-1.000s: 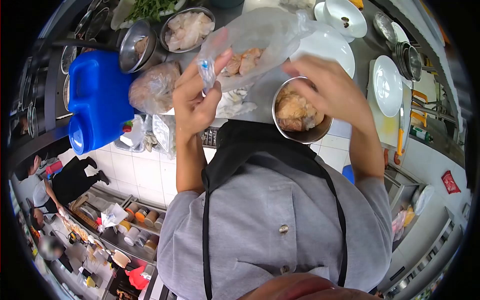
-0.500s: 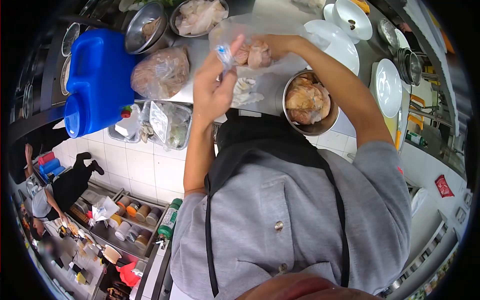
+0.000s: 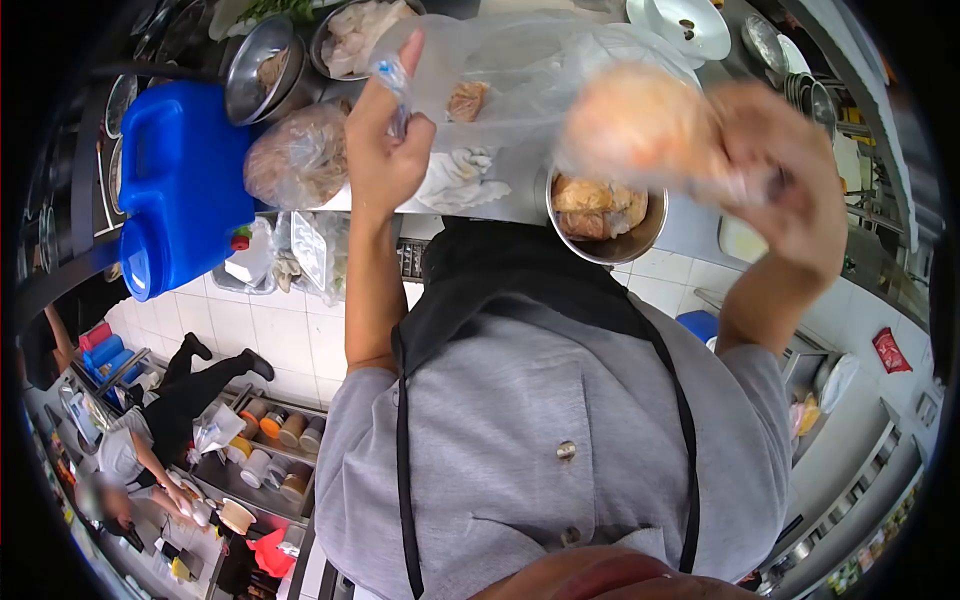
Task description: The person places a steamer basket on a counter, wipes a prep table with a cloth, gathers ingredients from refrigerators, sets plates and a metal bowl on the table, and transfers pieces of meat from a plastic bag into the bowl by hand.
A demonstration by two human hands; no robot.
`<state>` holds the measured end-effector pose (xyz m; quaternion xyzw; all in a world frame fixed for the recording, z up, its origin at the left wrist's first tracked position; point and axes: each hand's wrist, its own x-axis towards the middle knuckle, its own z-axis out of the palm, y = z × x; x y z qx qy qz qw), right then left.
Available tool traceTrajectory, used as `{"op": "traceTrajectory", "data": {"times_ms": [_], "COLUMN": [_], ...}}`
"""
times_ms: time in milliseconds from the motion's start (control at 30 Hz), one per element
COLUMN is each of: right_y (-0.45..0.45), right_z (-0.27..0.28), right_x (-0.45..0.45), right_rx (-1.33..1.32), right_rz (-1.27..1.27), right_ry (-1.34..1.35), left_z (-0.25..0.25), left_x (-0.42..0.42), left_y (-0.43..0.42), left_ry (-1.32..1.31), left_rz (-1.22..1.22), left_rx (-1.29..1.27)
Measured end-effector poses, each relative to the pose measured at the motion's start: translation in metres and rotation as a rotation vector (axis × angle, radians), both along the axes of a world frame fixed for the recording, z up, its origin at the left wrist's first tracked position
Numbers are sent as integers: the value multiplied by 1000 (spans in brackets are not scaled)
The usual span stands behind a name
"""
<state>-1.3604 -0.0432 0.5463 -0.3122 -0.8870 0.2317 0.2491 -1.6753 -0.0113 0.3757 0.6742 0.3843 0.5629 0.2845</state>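
My left hand is closed round the gathered edge of a clear plastic bag, with its index finger pointing up. Inside that bag a small piece of meat shows through the film. My right hand, smeared by motion, grips the narrow end of a large chicken piece, which looks like a leg. This piece hangs over the right part of the bag; whether film touches it, I cannot tell. Below it stands a metal pot with several pieces of browned chicken in it.
A crumpled white cloth lies near the counter edge. To the left are a blue jerrycan, a bag of meat and metal bowls. White dishes stand at the back right. Another person works behind on the left.
My right hand has swung from the bag to the right and towards me with the chicken piece. My left hand has shifted slightly left, keeping hold of the bag.
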Motion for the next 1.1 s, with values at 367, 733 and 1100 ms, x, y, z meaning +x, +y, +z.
{"op": "traceTrajectory", "data": {"times_ms": [367,733,1100], "right_y": [-19,125,96], "right_z": [-73,-272,-171], "right_x": [-60,-200,-116], "right_rx": [-159,-107,-789], "right_rz": [-430,-117,-397], "right_ry": [-235,-518,242], "left_z": [25,4,2], "left_x": [-27,-41,-28], "left_y": [-30,-32,21], "left_ry": [37,-19,361], "left_rz": [27,-81,5], "left_rx": [71,-87,-242]}}
